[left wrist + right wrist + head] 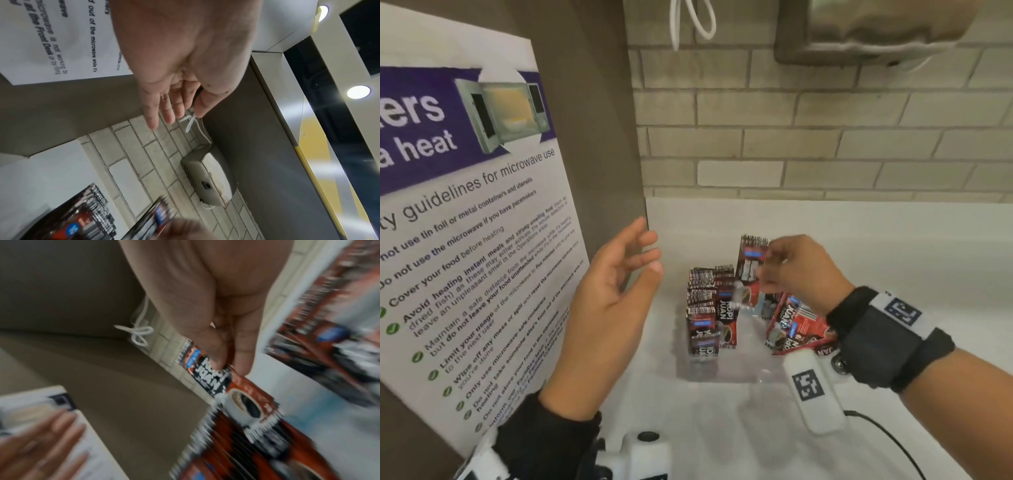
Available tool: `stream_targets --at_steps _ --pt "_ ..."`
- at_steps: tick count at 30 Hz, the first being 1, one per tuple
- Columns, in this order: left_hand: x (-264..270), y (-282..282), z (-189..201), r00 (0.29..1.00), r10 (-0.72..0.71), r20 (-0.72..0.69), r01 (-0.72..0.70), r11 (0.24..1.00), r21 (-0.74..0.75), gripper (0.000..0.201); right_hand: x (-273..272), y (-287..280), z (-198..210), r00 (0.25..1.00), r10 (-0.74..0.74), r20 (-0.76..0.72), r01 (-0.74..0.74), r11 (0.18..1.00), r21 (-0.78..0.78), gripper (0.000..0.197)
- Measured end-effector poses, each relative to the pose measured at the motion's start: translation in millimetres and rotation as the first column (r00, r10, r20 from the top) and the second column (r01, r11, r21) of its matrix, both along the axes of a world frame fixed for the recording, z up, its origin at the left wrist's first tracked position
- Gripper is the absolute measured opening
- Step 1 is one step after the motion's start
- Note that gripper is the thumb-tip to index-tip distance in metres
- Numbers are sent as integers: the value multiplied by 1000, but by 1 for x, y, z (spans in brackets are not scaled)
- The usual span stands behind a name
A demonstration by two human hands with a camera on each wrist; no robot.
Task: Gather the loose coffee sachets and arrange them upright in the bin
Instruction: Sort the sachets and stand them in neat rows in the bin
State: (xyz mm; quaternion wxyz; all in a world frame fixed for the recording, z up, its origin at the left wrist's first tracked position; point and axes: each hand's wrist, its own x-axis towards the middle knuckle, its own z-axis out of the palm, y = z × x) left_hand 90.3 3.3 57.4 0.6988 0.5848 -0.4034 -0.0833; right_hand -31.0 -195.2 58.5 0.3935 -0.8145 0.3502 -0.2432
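A clear plastic bin (726, 371) sits on the white counter. Several red-and-black coffee sachets (703, 308) stand upright in a row along its left side, blurred in the right wrist view as sachets (236, 447). More sachets (796, 327) lie tilted at the bin's right side. My right hand (770, 263) pinches one sachet (750, 270) upright above the bin's middle; the right wrist view shows thumb and fingers on that sachet (207, 369). My left hand (616, 291) hovers left of the bin, fingers spread, holding nothing.
A microwave guidelines poster (465, 222) leans on the brown panel (592, 120) at the left. Behind stands a tiled wall (808, 137), with a metal dispenser (866, 31) and a white cord (691, 20) above. A black cable (887, 435) trails on the counter (893, 246) at the lower right.
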Motion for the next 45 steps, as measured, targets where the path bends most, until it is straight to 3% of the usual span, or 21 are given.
stream_targets --at_steps 5,12,15,20,23,25,27,31,34,40,45 --pt "0 -1 -3 1000 -10 22 9 1000 29 36 9 -3 -43 974 10 -225 -8 1000 10 6" --pt "0 -3 -6 995 -82 56 77 993 87 24 30 2 -57 963 -20 -267 23 1000 11 17" --pt "-1 -3 -7 993 -105 46 100 990 99 24 30 4 -61 968 -14 -251 42 993 106 23" --pt "1 -7 -14 996 -93 1 91 983 162 32 31 6 -69 961 57 -271 37 944 329 54" --pt "2 -12 -24 998 -60 -24 64 967 245 45 32 8 -71 939 156 -306 -32 927 373 39" --pt "3 -16 -33 997 -50 -63 68 944 324 48 33 9 -72 908 230 -351 -95 927 364 22" --pt "3 -19 -45 989 -60 -134 110 911 398 55 36 9 -74 893 245 -377 -110 932 345 18" --pt "1 -23 -74 928 -212 -306 341 814 471 88 41 6 -77 916 235 -324 -111 927 358 35" --pt "-1 -26 -98 882 -307 -357 449 777 442 84 44 6 -81 932 200 -304 -95 941 326 34" --pt "0 -35 -117 907 -274 -320 395 815 424 84 49 2 -91 938 168 -303 -102 970 221 29" --pt "3 -35 -124 919 -226 -324 359 822 443 65 57 -4 -104 923 159 -350 -145 987 67 24"
